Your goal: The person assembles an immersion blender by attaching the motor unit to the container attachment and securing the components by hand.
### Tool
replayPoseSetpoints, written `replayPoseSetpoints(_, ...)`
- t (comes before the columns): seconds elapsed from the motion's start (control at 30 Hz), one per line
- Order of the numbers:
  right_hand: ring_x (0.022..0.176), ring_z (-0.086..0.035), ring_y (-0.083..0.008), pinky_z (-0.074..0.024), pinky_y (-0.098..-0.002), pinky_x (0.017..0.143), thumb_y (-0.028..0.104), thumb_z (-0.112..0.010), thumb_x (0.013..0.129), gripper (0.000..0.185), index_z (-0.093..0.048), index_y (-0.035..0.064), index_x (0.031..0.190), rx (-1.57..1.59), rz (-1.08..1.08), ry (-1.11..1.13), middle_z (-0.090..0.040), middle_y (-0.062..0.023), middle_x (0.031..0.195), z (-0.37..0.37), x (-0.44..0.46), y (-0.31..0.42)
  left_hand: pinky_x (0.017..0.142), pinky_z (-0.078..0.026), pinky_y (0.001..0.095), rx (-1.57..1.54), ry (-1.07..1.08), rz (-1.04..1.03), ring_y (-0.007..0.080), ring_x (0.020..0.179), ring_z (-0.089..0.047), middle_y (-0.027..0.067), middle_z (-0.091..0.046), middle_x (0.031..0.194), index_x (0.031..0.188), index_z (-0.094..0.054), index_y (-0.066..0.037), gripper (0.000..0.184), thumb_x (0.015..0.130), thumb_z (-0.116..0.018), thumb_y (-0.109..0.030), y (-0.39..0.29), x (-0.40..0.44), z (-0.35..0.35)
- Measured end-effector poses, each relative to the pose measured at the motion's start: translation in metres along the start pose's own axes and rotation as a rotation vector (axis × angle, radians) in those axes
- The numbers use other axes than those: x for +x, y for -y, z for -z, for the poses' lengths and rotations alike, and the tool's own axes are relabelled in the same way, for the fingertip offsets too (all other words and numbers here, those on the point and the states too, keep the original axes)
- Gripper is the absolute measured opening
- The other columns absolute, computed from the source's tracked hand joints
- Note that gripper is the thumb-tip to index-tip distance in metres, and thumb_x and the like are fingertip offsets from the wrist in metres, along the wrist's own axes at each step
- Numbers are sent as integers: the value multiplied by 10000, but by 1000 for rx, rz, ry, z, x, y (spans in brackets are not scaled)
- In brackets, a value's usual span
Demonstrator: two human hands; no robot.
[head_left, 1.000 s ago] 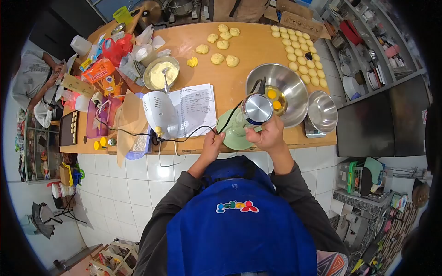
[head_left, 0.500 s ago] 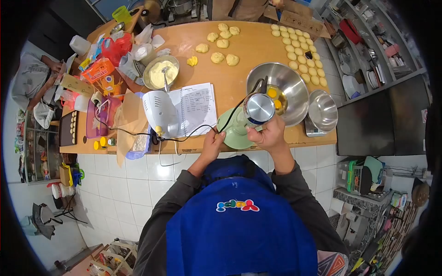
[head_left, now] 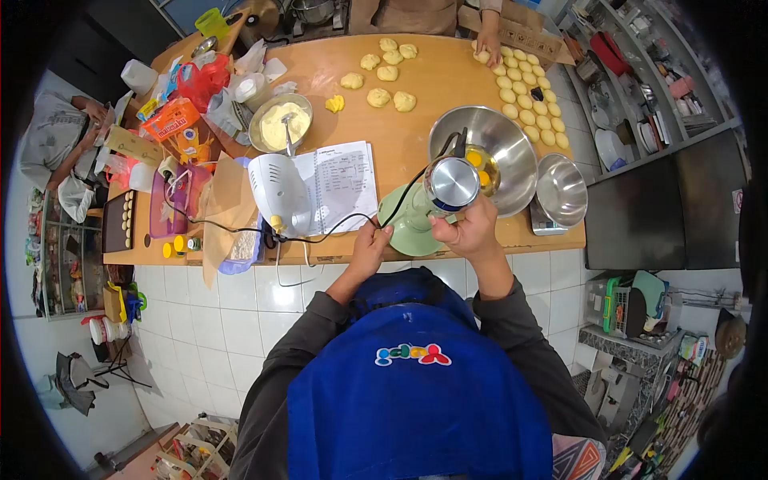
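Note:
My right hand (head_left: pixel 470 230) is closed around a silver-topped device (head_left: pixel 453 184) with a black cord, held over the near left side of a large steel bowl (head_left: pixel 512 152). Egg yolks (head_left: pixel 475 158) in a clear container show just behind the device. Fingers of my left hand (head_left: pixel 372 244) are closed on the green stand (head_left: pixel 410 228) at its left edge, near the black cord (head_left: pixel 336 230). A white hand mixer (head_left: pixel 278 196) lies left of an open notebook (head_left: pixel 344 180). A smaller steel bowl (head_left: pixel 562 192) sits on a scale at the right.
Dough balls (head_left: pixel 378 98) lie at the table's far middle, and rows of small rounds (head_left: pixel 528 118) at the far right. A co-worker's hand (head_left: pixel 488 44) touches one. Bowl of yellow mixture (head_left: pixel 272 126) and packages (head_left: pixel 172 120) stand left. Another person (head_left: pixel 56 136) is at far left.
A co-worker's hand has come in at the far right and reached the dough rounds. My hands have stayed almost still, with the silver-topped device barely shifted.

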State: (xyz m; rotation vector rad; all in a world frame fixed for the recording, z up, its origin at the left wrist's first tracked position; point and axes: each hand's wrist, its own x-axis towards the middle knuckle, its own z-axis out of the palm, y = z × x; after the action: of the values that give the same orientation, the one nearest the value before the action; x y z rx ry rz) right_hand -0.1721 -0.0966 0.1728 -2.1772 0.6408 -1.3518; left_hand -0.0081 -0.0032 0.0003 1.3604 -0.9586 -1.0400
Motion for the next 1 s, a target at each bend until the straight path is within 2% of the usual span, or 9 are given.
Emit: replayPoseSetpoints(1.0,795,-627,-221,-495,-309,715,311,-717,740,489,-564,-42,1042,22,-3,7,-633,-124,920,0,0,-2,854,-411,332,17,-7,-7,222,954,-550,148,-608,1037,1155,-535,37,376,881,-533,-221,-1,0,1)
